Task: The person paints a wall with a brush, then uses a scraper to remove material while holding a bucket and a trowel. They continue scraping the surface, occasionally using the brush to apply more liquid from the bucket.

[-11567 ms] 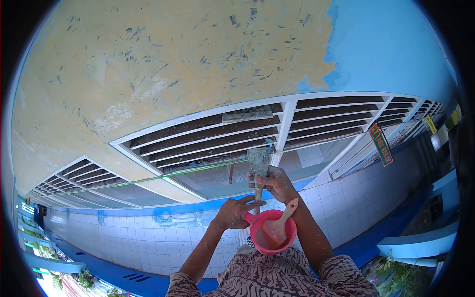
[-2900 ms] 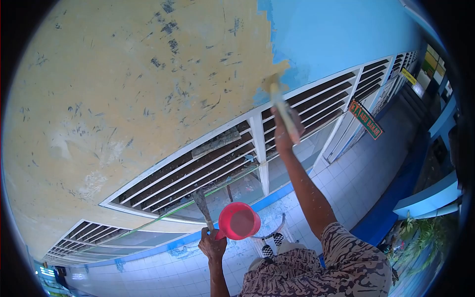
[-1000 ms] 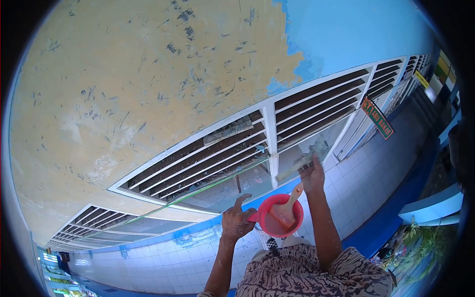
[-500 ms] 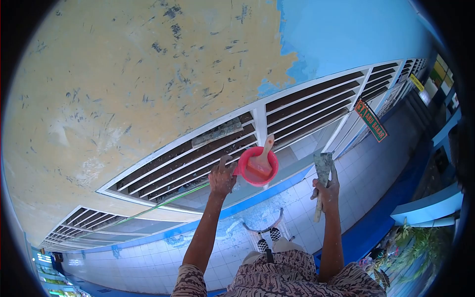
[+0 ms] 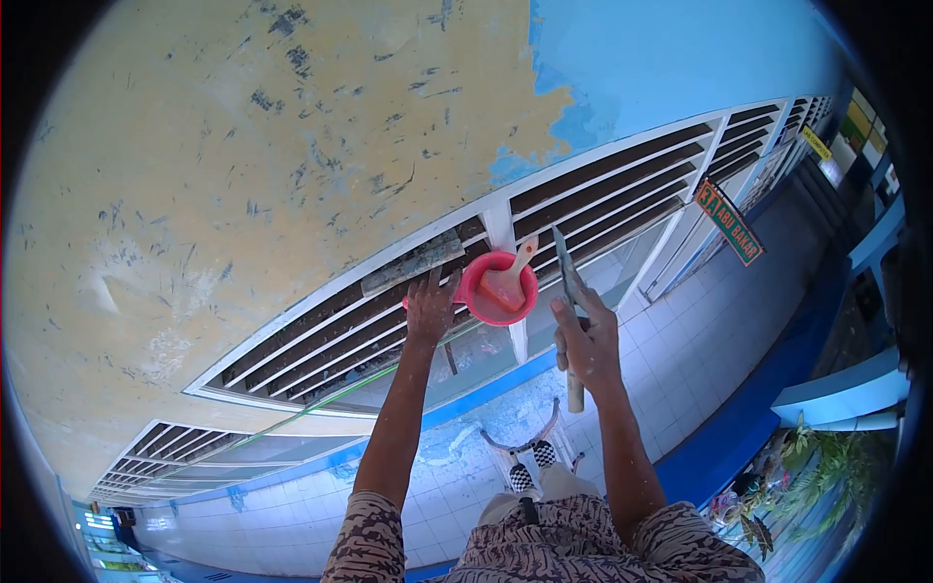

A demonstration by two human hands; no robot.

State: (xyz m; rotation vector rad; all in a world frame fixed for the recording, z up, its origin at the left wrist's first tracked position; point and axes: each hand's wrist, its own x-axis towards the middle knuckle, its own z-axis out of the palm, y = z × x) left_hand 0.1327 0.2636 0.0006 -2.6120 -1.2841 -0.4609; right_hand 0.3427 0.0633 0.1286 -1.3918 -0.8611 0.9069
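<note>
My left hand [image 5: 431,306] is at the handle of a red plastic dipper [image 5: 471,303], its fingers stretched up along the louvres. Pink handle shows on both sides of the hand. Inside the dipper stands a wide paintbrush [image 5: 525,256], wooden handle up, in cloudy liquid. Just above my left fingertips, a grey, putty-smeared flat strip [image 5: 413,264] lies on the louvres. My right hand [image 5: 590,340] is closed around a putty knife [image 5: 566,260], its blade upward and seen nearly edge-on, with the pale handle end [image 5: 575,396] sticking out below. The blade is to the right of the dipper.
A yellowish wall [image 5: 243,194] with dark scuffs meets blue paint [image 5: 661,78] above the white louvred frame [image 5: 498,225]. A green cord [image 5: 330,396] runs along it. A sign [image 5: 729,222] hangs right. Below are a metal rail [image 5: 525,447], checkered shoes and tiled floor [image 5: 671,330].
My right hand has brought the putty knife up and left, close to the dipper, turning the blade edge-on. My left hand and the dipper have risen slightly; the left fingers are now stretched toward the strip.
</note>
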